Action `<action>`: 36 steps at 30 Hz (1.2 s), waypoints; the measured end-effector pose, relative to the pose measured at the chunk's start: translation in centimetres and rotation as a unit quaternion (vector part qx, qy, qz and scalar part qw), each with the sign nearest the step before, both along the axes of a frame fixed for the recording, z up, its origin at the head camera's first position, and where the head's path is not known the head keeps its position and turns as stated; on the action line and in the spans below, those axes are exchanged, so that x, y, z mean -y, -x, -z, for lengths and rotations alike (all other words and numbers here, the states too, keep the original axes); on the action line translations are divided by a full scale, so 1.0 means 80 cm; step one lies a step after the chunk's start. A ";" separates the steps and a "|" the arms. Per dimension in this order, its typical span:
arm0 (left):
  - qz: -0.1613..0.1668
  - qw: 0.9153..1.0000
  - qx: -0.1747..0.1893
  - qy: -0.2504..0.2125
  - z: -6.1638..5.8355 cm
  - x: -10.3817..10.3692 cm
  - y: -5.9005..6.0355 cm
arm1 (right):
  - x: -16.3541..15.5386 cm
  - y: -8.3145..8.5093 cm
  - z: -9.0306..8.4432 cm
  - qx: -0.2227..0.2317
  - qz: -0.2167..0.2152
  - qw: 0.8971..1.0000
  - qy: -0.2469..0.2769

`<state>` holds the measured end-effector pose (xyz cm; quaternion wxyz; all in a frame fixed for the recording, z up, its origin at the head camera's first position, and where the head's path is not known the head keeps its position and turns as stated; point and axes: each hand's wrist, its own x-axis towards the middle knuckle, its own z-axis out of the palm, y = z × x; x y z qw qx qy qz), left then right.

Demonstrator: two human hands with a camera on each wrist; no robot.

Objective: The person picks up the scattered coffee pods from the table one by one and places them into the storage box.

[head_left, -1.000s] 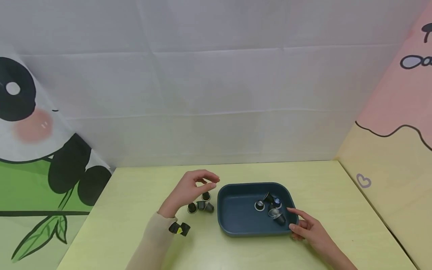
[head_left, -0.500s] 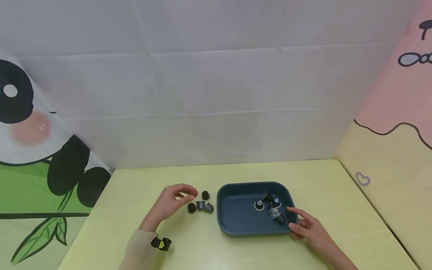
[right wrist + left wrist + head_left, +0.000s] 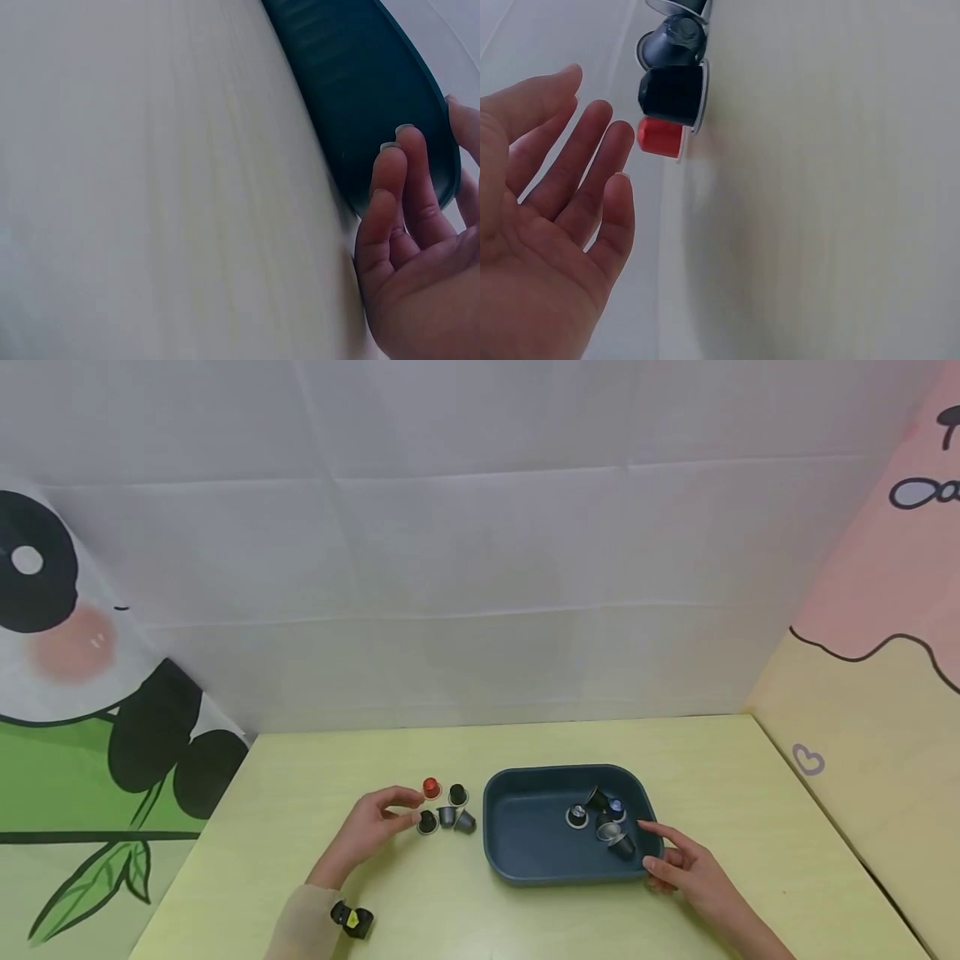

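My left hand is just left of a group of coffee capsules, its fingers apart and holding nothing. Nearest to its fingertips are a red capsule and a black capsule. The left wrist view shows the fingers loosely bent beside the red capsule. Another black capsule and a grey capsule stand close by; a dark grey one looks tilted. My right hand grips the right end of a dark blue tray, thumb at the rim and fingers against the outer wall.
Inside the tray, several capsules lie jumbled toward the right, while a black one with a silvery top sits apart from them. The light yellow table meets a white cloth wall at its back edge.
My left hand has moved left and down from above the capsules. The red capsule, hidden by the fingers earlier, now shows fully. My right hand and the tray have stayed put.
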<state>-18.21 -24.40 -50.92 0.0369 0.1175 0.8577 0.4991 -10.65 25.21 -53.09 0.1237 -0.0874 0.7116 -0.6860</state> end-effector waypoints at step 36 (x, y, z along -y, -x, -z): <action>-0.002 0.998 0.039 0.052 0.025 -0.010 0.008 | 0.001 -0.001 -0.001 -0.009 0.011 1.000 -0.022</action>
